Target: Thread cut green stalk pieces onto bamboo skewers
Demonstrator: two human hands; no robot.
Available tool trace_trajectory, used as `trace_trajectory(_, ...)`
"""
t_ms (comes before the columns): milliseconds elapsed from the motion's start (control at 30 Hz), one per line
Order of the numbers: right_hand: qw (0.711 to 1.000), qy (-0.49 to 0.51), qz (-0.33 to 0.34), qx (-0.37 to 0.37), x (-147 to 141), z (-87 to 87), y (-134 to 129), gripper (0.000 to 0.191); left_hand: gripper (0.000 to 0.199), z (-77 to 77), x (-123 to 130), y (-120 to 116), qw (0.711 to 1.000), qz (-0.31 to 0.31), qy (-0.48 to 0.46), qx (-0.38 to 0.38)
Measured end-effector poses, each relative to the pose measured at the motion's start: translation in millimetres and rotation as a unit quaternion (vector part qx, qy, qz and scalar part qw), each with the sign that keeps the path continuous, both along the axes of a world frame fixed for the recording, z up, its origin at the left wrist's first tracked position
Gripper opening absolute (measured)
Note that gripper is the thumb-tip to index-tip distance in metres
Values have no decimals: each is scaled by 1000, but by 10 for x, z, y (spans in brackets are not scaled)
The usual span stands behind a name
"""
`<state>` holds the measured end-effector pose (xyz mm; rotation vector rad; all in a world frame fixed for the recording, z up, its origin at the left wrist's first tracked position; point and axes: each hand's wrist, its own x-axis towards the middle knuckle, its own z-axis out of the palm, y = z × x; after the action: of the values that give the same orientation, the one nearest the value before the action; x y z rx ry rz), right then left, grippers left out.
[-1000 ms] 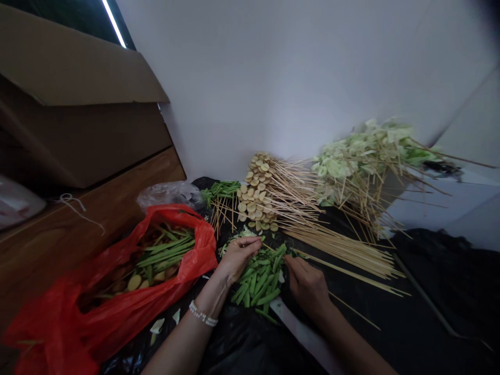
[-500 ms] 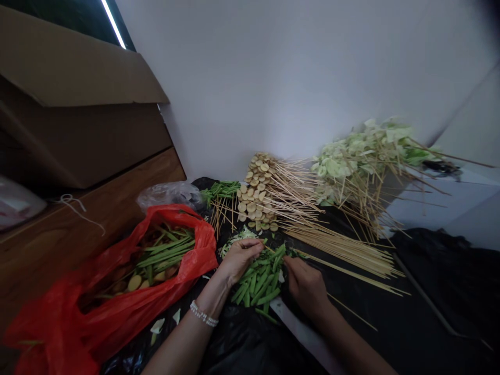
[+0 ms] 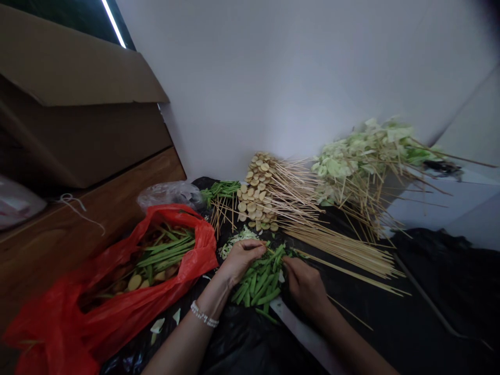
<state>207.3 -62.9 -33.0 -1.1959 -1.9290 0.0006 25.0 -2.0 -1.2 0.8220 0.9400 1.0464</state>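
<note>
Above a pile of cut green beans (image 3: 260, 284), both of my hands work close together. My left hand (image 3: 244, 258), with a beaded bracelet at the wrist, is closed in a pinch on what looks like a small green bean piece, mostly hidden by the fingers. My right hand (image 3: 307, 281) is closed around a thin bamboo skewer (image 3: 350, 312); its long end sticks out behind the hand, and its front part points toward the left fingertips. Under the right forearm lies a pale, flat blade-like thing (image 3: 300, 330).
An open red plastic bag (image 3: 128, 323) of beans and potatoes stands left. Behind the pile lie skewered bean pieces (image 3: 224, 190), skewered potato slices (image 3: 255, 195) and bare skewers (image 3: 344, 247). Skewered cabbage (image 3: 363, 151) is at back right, a cardboard box (image 3: 86, 135) at back left.
The two hands stay nearly in place over the beans. The skewer's rear end has shifted slightly left, toward my left hand.
</note>
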Motion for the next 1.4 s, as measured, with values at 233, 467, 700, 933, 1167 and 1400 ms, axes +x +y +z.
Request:
trace_trajectory(233, 997, -47, -28, 61, 8, -20, -15, 30, 28, -59, -4, 7, 999, -16, 24, 26)
trace_trajectory(467, 1000, -3, -2, -13, -27, 23, -10, 25, 26, -39, 29, -52, 997, -59, 21, 35)
trace_trajectory(700, 997, -49, -29, 50, -31, -1, -22, 31, 25, -9, 55, -57, 995, -44, 65, 58)
trace_trajectory(933, 997, -25, -55, 55, 74, 44, 32, 23, 34, 49, -131, 82, 971, 1, 192, 144)
trace_trajectory(1167, 995, -11, -80, 50, 156, 61, 76, 22, 31, 3, -450, 245, 899, -5, 383, 211)
trace_trajectory(1400, 997, -17, -71, 40, 144, 10, 76, 22, 24, 7, -570, 205, 809, -65, 554, 188)
